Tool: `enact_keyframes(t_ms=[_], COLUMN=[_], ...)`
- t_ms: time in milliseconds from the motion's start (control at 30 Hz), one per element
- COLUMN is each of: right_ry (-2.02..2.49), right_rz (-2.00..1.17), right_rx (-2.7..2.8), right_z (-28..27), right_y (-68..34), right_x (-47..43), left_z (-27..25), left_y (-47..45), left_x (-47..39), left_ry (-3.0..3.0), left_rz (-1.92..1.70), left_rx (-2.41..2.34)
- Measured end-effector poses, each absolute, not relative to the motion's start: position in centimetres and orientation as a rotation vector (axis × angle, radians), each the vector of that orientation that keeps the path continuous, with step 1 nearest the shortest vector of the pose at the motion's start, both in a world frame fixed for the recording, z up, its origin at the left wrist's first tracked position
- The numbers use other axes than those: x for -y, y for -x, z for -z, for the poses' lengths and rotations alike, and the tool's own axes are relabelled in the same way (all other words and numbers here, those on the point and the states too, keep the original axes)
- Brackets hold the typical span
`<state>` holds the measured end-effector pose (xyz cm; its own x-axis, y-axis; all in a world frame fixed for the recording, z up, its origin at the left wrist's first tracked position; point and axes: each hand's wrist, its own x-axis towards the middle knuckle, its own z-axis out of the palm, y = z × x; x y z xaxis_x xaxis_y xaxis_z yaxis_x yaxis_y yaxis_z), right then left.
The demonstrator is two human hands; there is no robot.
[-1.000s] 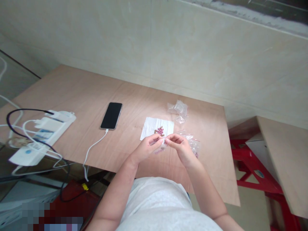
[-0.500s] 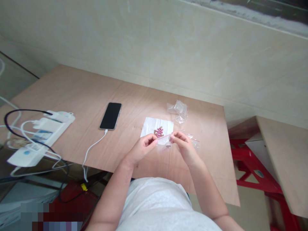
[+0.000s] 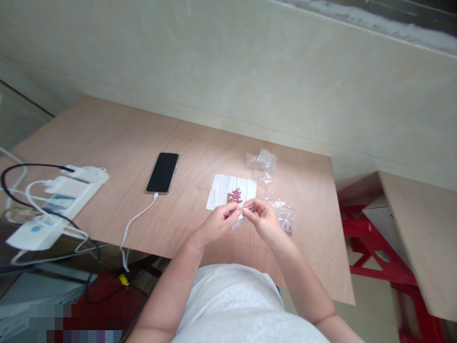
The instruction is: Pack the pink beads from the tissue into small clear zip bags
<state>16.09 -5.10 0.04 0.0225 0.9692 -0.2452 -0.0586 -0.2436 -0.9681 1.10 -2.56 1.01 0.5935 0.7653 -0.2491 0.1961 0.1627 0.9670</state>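
Between my fingertips is a small clear zip bag (image 3: pixel 240 222), its top edge pinched from both sides. My left hand (image 3: pixel 222 220) is closed on the bag's left end, and my right hand (image 3: pixel 262 215) closes on it just to the right. Behind my hands lies a white paper sheet (image 3: pixel 217 190). A small pile of pink pills and brownish capsules (image 3: pixel 234 195) rests on the paper. Right of my right hand are clear zip bags (image 3: pixel 285 214), with some pinkish pieces in one of them. What the held bag contains is hard to make out.
Farther back on the wooden table (image 3: pixel 200 143) lies a heap of clear plastic bags (image 3: pixel 266 162). To the left are a phone (image 3: pixel 162 172) on a white charging cable (image 3: pixel 134 219) and a loaded power strip (image 3: pixel 60 205). A red stool (image 3: pixel 374 252) stands at the right.
My hands have drawn closer together along the bag's top edge, my right hand moving left. The bags with pinkish pieces beside it show more now.
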Motion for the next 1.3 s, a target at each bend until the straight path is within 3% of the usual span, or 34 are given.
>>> enact_keyframes(t_ms=[167,1000,1300], right_ry=[1.281,1.380,1.430], right_rz=[-1.568,-1.498,-1.520], right_rx=[0.956,0.684,0.678], right_z=[-0.7,1.7,0.1], right_y=[-15.9,-18.5,-18.5], right_x=[5.3,4.9,4.8], left_z=[-0.4,0.1,0.4], left_y=[-1.0,0.1,-0.5], left_x=[2.5,1.7,1.6], left_ry=[-1.381,-1.208,-1.297], left_rz=[-0.510,-0.532,-0.541], left_rx=[-0.887,-0.933,-0.993])
